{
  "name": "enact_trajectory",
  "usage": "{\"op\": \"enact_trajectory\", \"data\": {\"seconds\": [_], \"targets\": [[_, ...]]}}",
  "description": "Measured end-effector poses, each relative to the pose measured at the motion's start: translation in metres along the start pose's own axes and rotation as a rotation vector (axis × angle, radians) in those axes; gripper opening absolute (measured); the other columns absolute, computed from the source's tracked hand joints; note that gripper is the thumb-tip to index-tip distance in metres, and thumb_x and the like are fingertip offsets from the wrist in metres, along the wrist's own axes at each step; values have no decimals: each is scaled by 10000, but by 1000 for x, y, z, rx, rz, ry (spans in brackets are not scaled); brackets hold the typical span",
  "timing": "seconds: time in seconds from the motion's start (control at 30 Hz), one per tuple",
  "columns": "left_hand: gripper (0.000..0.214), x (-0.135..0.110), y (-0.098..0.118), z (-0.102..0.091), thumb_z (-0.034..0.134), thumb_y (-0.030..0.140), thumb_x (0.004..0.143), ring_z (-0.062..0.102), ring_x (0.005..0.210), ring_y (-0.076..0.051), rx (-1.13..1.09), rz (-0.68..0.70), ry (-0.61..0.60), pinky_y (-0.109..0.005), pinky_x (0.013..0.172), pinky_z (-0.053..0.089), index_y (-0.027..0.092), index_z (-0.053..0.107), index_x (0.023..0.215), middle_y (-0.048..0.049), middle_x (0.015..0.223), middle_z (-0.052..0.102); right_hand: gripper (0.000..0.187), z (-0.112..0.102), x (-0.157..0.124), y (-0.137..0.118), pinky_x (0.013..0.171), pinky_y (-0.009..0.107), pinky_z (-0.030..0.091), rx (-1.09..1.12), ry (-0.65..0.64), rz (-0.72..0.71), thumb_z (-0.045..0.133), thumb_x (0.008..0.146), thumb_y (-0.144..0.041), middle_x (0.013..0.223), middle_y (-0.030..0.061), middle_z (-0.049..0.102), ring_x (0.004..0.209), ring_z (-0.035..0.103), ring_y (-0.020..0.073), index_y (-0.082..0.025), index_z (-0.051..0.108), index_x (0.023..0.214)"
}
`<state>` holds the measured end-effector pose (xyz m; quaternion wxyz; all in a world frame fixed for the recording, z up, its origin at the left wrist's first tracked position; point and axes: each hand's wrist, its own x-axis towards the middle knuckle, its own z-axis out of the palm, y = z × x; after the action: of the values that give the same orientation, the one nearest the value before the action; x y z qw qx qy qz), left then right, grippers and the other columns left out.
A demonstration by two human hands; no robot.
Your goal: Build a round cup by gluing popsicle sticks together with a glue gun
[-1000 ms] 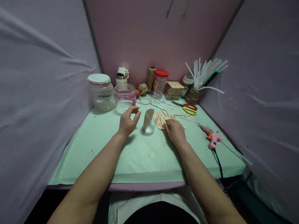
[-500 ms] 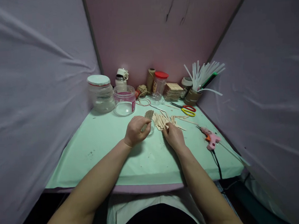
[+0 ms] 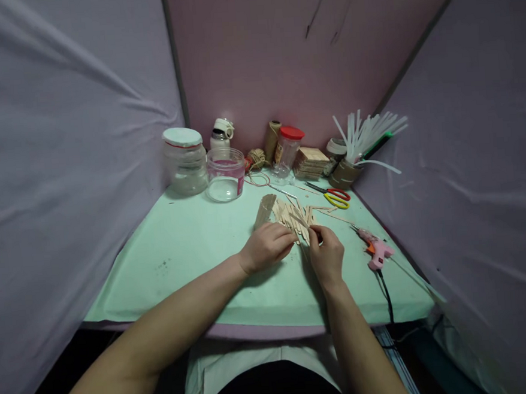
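My left hand (image 3: 266, 246) is closed around a small clear jar partly clad in wooden sticks (image 3: 264, 211); only the jar's upper part shows past my fingers. My right hand (image 3: 326, 254) pinches one thin wooden stick (image 3: 301, 220), which slants up to the left. Both hands sit close together over the mint-green mat (image 3: 190, 250). A loose pile of wooden sticks (image 3: 296, 211) lies on the mat just beyond my fingers.
A pink glue gun (image 3: 373, 247) with a black cord lies right of my hand. Red-and-yellow scissors (image 3: 335, 194), a lidded jar (image 3: 185, 160), an open clear tub (image 3: 224, 173), twine (image 3: 256, 157), a red-capped jar (image 3: 289, 148), stacked sticks (image 3: 311, 161) and a cup of glue sticks (image 3: 362, 145) line the back.
My left hand went from open in the air to gripping the jar and drew it nearer. My right hand lifted from the pile pinching one stick.
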<state>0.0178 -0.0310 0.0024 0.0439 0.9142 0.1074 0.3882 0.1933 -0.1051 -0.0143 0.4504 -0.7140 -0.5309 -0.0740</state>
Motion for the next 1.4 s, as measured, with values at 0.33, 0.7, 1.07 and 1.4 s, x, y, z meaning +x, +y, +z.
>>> {"op": "enact_trajectory", "data": {"seconds": [0.33, 0.7, 1.07, 1.4], "targets": [[210, -2, -2, 6, 447, 186, 926, 605, 876, -202, -6, -23, -161, -334, 775, 466, 162, 651, 967, -92, 929, 672, 246, 2, 12, 27, 742, 360, 428, -40, 42, 218, 501, 832, -368, 810, 105, 701, 770, 591, 244, -182, 662, 829], [186, -2, 0, 7, 470, 171, 921, 613, 887, -200, -11, -27, -110, -334, 795, 495, 151, 640, 993, -98, 930, 666, 277, -15, 11, 8, 820, 370, 447, 17, 183, 69, 466, 894, -372, 839, 101, 669, 831, 585, 234, -180, 655, 828], [217, -2, 17, 10, 460, 244, 972, 619, 802, -172, 146, -14, 87, -307, 719, 485, 153, 657, 977, -75, 870, 682, 199, -57, -13, -53, 606, 245, 426, 308, -205, 197, 609, 822, -350, 652, -8, 645, 601, 550, 133, -180, 684, 751], [238, -4, 20, 8, 476, 292, 969, 640, 807, -177, -38, -114, 53, -308, 732, 489, 162, 670, 927, -83, 853, 699, 351, -62, -8, -42, 655, 282, 476, 427, -224, 289, 655, 789, -498, 769, 46, 711, 696, 615, 173, -167, 714, 886]]}}
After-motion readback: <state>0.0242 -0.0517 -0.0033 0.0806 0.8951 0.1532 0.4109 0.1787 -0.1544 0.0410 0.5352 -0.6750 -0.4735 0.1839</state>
